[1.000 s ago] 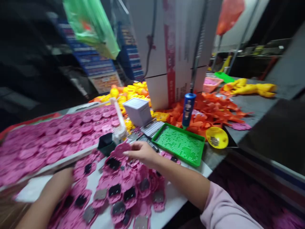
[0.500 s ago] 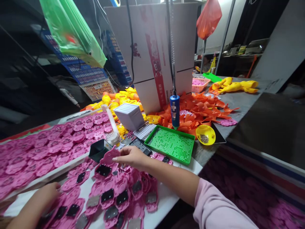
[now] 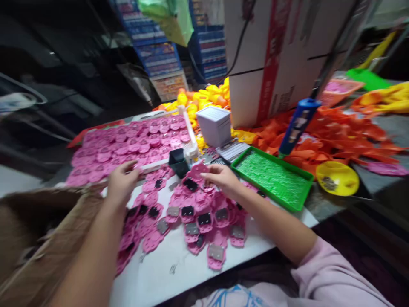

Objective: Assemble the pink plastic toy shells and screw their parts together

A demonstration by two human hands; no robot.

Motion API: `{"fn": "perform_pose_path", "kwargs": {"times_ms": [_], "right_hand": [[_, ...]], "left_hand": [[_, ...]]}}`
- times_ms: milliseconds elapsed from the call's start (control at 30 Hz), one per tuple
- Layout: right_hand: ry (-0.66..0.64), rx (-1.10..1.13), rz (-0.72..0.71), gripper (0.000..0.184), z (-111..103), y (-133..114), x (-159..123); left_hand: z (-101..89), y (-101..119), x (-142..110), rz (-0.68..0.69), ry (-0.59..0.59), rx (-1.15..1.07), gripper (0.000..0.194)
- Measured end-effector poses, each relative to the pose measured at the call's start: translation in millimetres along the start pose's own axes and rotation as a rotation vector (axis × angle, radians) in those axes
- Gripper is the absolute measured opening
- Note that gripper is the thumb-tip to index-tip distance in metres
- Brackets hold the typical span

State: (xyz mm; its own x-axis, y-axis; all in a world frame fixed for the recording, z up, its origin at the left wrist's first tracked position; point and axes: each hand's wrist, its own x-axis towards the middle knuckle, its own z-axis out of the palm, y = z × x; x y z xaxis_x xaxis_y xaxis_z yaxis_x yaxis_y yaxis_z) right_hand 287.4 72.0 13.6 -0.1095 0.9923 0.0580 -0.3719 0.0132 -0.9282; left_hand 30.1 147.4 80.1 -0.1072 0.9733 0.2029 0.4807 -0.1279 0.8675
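Observation:
My right hand (image 3: 222,178) pinches a pink plastic piece (image 3: 195,172) by its edge, above a heap of similar pink pieces (image 3: 204,219) with black or grey square plates on them. My left hand (image 3: 124,180) is raised at the near edge of a white-rimmed tray (image 3: 153,165) holding rows of pink pieces. Its thumb and fingers are apart, with nothing visible between them. Below it lies a second group of pink pieces (image 3: 150,217). A dark square cup (image 3: 179,162) stands between my hands.
A cardboard box (image 3: 64,238) stands at the near left. To the right are a green tray (image 3: 271,177), a hanging blue electric screwdriver (image 3: 297,125) and a yellow bowl of screws (image 3: 337,179). Orange parts (image 3: 335,132) are heaped behind, beside a tall carton (image 3: 246,98).
The view has swung left, bringing the cardboard box into sight. My left hand has moved from the left-hand pink pieces forward to the tray's edge. My right hand keeps hold of its pink piece.

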Motion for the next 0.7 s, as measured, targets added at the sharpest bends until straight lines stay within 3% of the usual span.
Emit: {"fn": "perform_pose_path", "kwargs": {"times_ms": [133,200,267,467,700], "right_hand": [[-0.006,0.003,0.019,0.027,0.3,4.0,-3.7],[-0.018,0.003,0.026,0.025,0.9,4.9,-6.2],[-0.031,-0.014,0.039,0.023,2.0,5.7,-8.6],[-0.111,-0.091,0.094,0.025,7.2,6.6,-14.6],[-0.198,-0.179,0.139,0.028,9.6,2.7,-18.7]], "left_hand": [[32.6,8.5,-48.7,0.004,-0.014,-0.252,0.038],[46.7,11.6,-71.0,0.054,-0.089,-0.628,0.037],[55.6,10.0,-87.1,0.082,-0.108,-0.756,0.029],[62.4,-13.6,-98.2,0.209,-0.072,-0.708,0.029],[68.1,-17.6,-99.0,0.398,-0.215,-0.552,0.025]]}}
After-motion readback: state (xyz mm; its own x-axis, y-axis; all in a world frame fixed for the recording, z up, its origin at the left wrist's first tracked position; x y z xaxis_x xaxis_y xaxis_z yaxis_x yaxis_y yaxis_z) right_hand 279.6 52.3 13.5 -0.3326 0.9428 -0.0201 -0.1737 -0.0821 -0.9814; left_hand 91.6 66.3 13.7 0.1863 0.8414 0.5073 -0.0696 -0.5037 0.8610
